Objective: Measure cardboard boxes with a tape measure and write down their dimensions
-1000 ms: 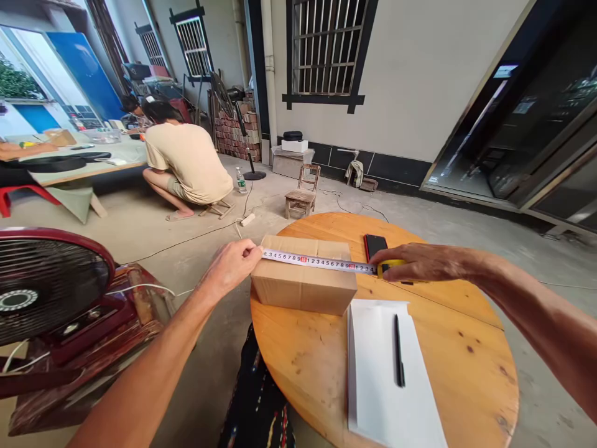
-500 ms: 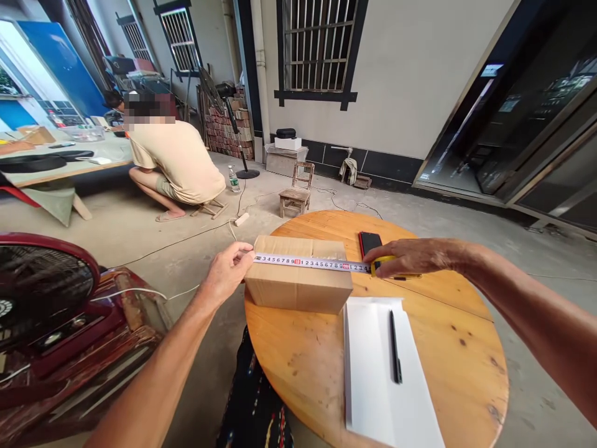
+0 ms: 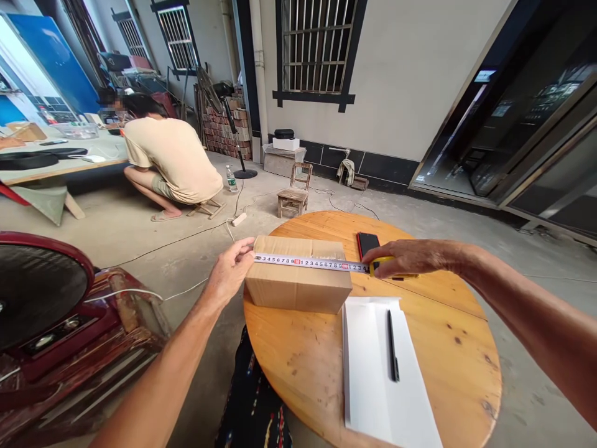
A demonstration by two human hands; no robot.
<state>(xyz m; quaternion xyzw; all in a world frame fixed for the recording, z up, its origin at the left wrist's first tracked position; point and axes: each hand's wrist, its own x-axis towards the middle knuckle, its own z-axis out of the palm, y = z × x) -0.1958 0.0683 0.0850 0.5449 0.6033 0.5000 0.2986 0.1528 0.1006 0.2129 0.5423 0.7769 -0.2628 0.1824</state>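
A brown cardboard box point(image 3: 298, 290) rests on the round wooden table point(image 3: 438, 367). Across its top edge runs the white blade of a tape measure point(image 3: 317, 264), with printed numbers facing up. My left hand point(image 3: 231, 267) pinches the blade's end at the box's left corner. The yellow tape case is gripped in my right hand point(image 3: 403, 256), just beyond the box's right side; the fingers partly hide the case. Behind that hand lies a phone point(image 3: 368, 242) with a red edge. A black pen point(image 3: 392, 345) lies on white paper point(image 3: 368, 373) in front of the box.
A dark red fan point(image 3: 46, 311) stands on a wooden seat at left. Beyond the table is a small wooden chair point(image 3: 293, 190). Another person point(image 3: 170, 155) squats by a work table point(image 3: 107, 152) at far left, near a water bottle point(image 3: 231, 179). Cords cross the floor.
The view has shifted slightly to the right. Both hands, the tape and the box keep the same places relative to each other.
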